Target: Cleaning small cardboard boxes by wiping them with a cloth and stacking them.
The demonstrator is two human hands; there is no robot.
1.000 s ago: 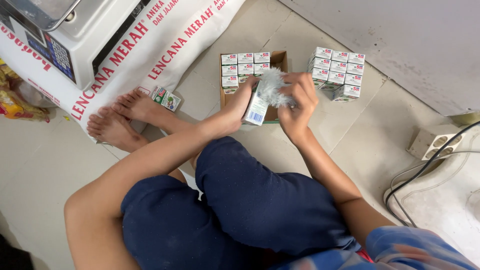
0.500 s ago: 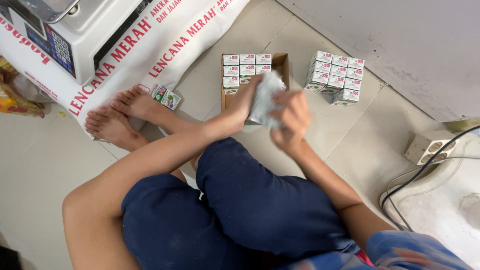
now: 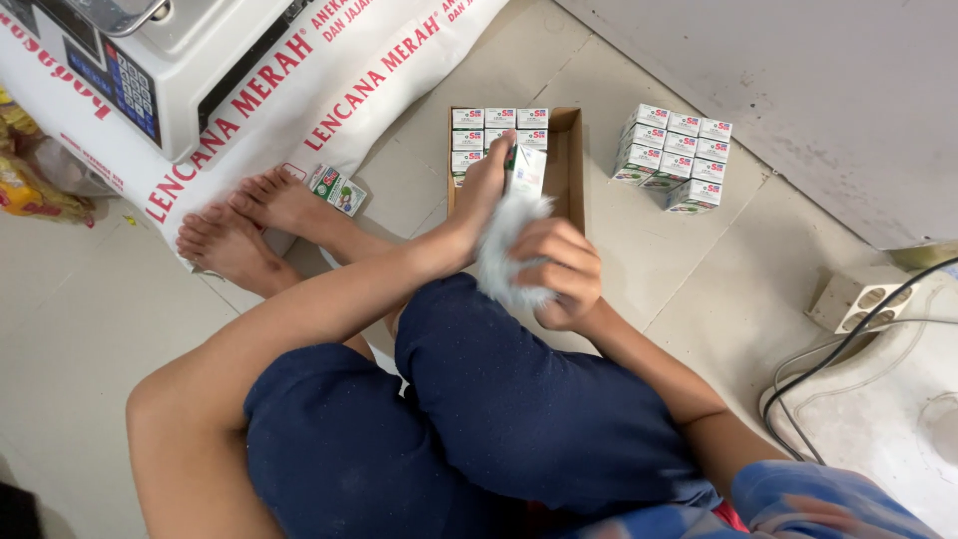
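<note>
We see the scene in soft, even daylight that looks to come from above, bright enough that the pale tiled floor [image 3: 689,269] reads clearly with only faint shadows under the feet [image 3: 249,225] and beside the stack of small boxes [image 3: 677,160]. No harsh glare shows, though the white wall [image 3: 848,90] looks slightly washed out. The hands [image 3: 519,230] look a little soft with blur, and straight lines bow near the frame's edges.
</note>
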